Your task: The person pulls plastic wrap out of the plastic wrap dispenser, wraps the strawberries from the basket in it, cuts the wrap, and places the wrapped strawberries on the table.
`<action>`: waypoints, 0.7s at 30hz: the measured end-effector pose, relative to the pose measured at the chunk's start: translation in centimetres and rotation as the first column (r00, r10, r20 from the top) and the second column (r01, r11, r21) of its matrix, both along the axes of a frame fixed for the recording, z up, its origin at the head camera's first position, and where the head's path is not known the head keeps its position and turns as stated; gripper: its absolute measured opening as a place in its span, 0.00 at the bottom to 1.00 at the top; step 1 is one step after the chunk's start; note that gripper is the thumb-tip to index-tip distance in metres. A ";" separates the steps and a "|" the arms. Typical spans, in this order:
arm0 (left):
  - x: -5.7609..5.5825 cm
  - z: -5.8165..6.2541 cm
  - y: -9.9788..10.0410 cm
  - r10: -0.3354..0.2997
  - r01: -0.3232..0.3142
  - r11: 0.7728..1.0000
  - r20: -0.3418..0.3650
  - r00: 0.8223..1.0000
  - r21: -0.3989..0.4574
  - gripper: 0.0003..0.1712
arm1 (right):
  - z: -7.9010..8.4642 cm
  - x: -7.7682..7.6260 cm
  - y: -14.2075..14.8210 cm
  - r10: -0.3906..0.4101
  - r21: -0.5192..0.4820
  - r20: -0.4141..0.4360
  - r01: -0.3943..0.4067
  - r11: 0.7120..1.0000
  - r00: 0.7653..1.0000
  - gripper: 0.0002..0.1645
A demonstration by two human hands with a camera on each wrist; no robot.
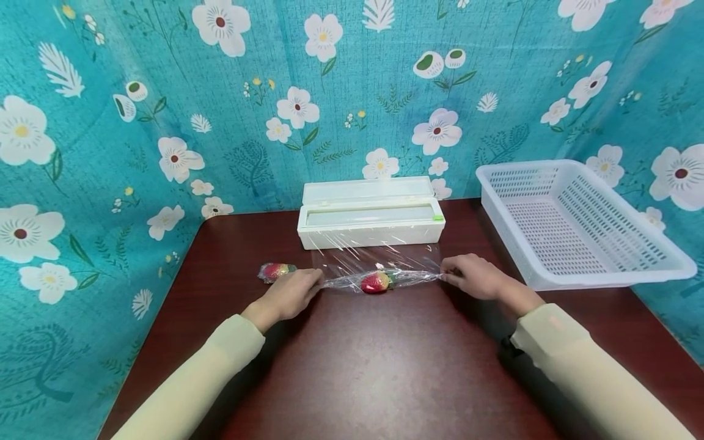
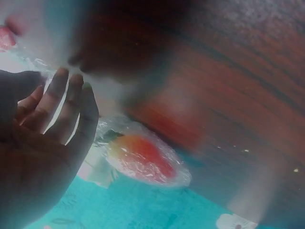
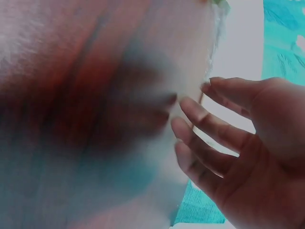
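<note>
A sheet of clear cling film (image 1: 385, 256) stretches from a white dispenser box (image 1: 374, 237) toward the person. Along its near edge it is gathered around a red-and-yellow fruit (image 1: 376, 282) with a green end. My left hand (image 1: 288, 293) pinches the film's left end near the table; in the left wrist view its fingers (image 2: 66, 105) point toward the film. At the other end, my right hand (image 1: 475, 278) pinches the film between thumb and fingertips. Beside the left hand lies a second fruit (image 1: 275, 271), wrapped in film; the left wrist view shows this wrapped fruit (image 2: 143, 160) closer.
The dispenser's lid (image 1: 368, 189) stands raised at the back, and a small green piece (image 1: 437, 217) sits at its right end. A white plastic basket (image 1: 550, 269) rests at the right of the dark red table (image 1: 374, 379). Behind hangs a blue flowered cloth (image 1: 341, 122).
</note>
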State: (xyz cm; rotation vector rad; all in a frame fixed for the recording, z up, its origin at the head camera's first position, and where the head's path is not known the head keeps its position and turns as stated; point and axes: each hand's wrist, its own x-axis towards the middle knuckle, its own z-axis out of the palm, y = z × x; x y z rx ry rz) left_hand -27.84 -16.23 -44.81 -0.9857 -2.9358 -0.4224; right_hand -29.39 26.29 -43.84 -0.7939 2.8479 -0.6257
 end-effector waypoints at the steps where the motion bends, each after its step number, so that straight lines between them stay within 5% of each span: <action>1: 0.0 0.1 -0.1 0.007 -0.007 1.000 0.017 1.000 0.010 0.05 | 0.1 -0.1 0.1 -0.003 -0.020 0.023 0.003 1.000 1.000 0.05; 12: -0.8 0.5 -0.2 0.083 -0.098 0.992 0.175 0.981 0.078 0.08 | 0.2 -1.2 0.6 0.030 -0.173 0.284 0.020 0.985 0.958 0.11; 17: -1.7 -0.5 -0.7 0.073 -0.094 0.983 0.136 0.988 0.157 0.13 | 0.4 -1.6 0.7 0.011 -0.186 0.373 0.063 0.981 0.928 0.13; 21: -1.6 0.2 -0.6 0.100 -0.121 0.979 0.135 0.986 0.162 0.14 | 0.6 -1.8 0.6 -0.005 -0.183 0.427 0.092 0.979 0.904 0.15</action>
